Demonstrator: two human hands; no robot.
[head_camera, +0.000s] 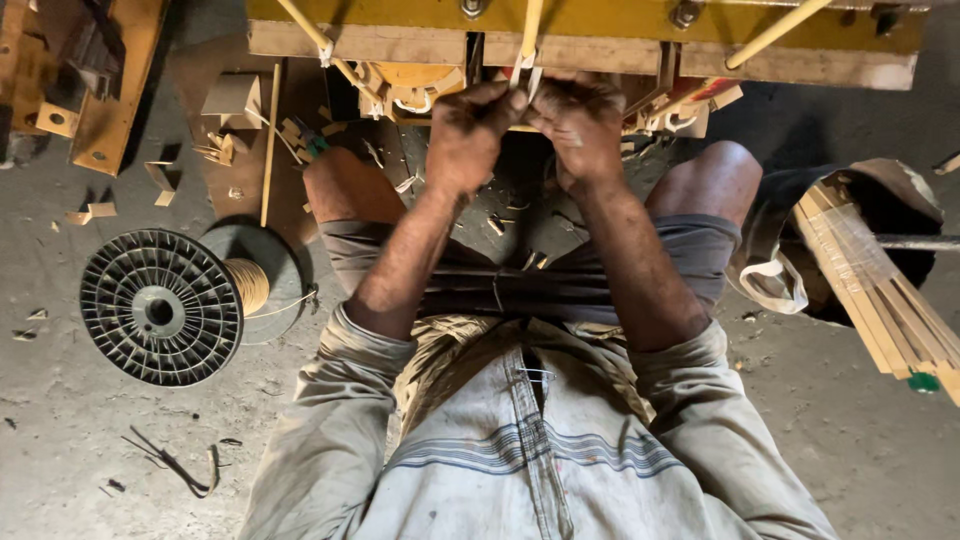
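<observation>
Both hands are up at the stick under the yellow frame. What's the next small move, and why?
Probably cinch the white tie snug. Both the left hand and right hand pinch it at the middle stick, and its ends look loose.

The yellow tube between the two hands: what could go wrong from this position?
1. Both hands, left hand and right hand, pinch the yellow tube at one small spot; it might kink or slip there.
2. Neighbouring tubes cross close by, so a pull could perhaps snag them.
3. Loose offcuts lie between the knees; small pieces might get lost among them.
</observation>
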